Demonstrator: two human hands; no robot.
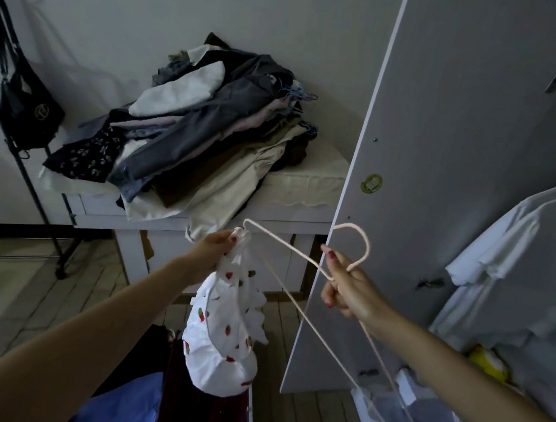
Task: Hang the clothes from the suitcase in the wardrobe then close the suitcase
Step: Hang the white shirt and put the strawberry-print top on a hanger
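My left hand [218, 243] pinches the top of a small white garment [223, 333] with red strawberry prints, which hangs bunched below it. My right hand [347, 288] grips a pale pink wire hanger [287, 246] just below its hook. One end of the hanger reaches up to the garment's top by my left fingers. The open wardrobe door [440, 157] stands right behind the hanger. White shirts [513, 249] hang inside the wardrobe at the right. Below the garment lie blue and dark red clothes [155, 401]; the suitcase itself is not clearly seen.
A white table [304, 193] behind holds a big pile of folded and crumpled clothes [203, 131] with blue hangers. A black bag [25, 107] hangs on a dark metal stand at the far left. The floor is wooden planks.
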